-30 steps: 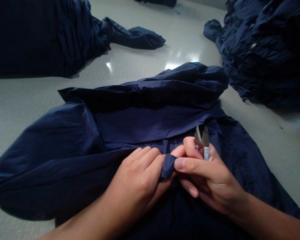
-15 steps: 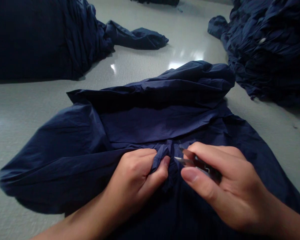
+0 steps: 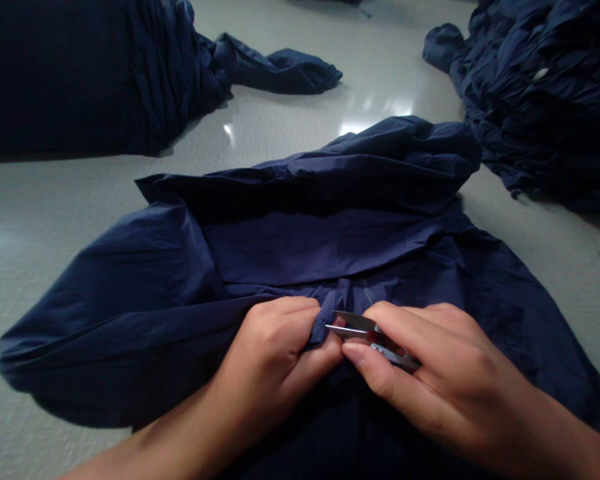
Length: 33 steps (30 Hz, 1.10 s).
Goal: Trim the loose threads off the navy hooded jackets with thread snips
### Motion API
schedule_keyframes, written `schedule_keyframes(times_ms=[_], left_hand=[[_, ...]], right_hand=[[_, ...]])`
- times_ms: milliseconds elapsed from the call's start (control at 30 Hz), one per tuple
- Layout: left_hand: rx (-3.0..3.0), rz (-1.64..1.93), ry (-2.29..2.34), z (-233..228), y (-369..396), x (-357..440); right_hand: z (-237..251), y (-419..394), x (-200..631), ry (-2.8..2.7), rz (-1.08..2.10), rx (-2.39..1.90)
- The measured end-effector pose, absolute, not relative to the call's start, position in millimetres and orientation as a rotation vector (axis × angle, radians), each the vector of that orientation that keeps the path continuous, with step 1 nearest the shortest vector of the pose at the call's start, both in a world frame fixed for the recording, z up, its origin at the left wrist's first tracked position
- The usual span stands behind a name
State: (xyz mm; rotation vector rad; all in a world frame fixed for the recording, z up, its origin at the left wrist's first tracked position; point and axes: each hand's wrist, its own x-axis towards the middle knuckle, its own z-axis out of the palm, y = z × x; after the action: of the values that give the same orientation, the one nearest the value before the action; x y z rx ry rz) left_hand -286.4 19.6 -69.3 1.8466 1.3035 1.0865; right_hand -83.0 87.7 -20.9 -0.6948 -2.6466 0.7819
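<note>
Thin, creased navy garment (image 3: pixel 290 247) lies spread on glossy pale table (image 3: pixel 55 200). Left hand (image 3: pixel 275 353), fingers curled, pinches a fold at its near edge. Right hand (image 3: pixel 445 380) grips small metal snips (image 3: pixel 367 331), pointed blades narrowly parted, tips touching that fold.

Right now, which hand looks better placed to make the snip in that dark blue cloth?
Probably the right hand: it holds the small metal thread snips, blades slightly apart and pointing at the pinched fold. The left hand is busy gripping the navy blue fabric garment, so it likely just steadies.
</note>
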Motion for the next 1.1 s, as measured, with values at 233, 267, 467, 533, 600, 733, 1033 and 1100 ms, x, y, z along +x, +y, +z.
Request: schedule_keyframes(times_ms=[233, 267, 467, 533, 600, 733, 1033, 1100], left_hand=[[1.820, 1.075, 1.335, -68.2, 19.6, -285.8], [1.810, 1.064, 1.344, -67.9, 19.3, -285.8], [1.778, 1.042, 1.348, -66.4, 18.6, -285.0], [1.769, 1.045, 1.338, -66.9, 18.7, -285.0], [1.780, 1.044, 1.323, -68.0, 18.7, -285.3], [1.834, 1.053, 1.310, -70.4, 18.8, -286.0], [1.884, 1.024, 1.355, -72.5, 20.5, -285.1], [1.887, 1.020, 1.362, -73.0, 20.7, -285.3]], right_hand=[[-21.2, 85.7, -83.2, -2.639, 0.789, -0.759], [-22.1, 85.5, -83.7, -2.630, 0.799, -0.772], [-24.5, 87.2, -84.5, -2.556, 0.895, -0.807], [-21.8, 88.6, -83.5, -2.565, 0.925, -0.798], [-18.5, 89.8, -82.6, -2.603, 0.962, -0.789], [-16.8, 90.6, -82.5, -2.675, 0.993, -0.764], [-20.7, 88.9, -83.0, -2.688, 0.941, -0.781], [-20.7, 89.4, -82.8, -2.694, 0.928, -0.793]])
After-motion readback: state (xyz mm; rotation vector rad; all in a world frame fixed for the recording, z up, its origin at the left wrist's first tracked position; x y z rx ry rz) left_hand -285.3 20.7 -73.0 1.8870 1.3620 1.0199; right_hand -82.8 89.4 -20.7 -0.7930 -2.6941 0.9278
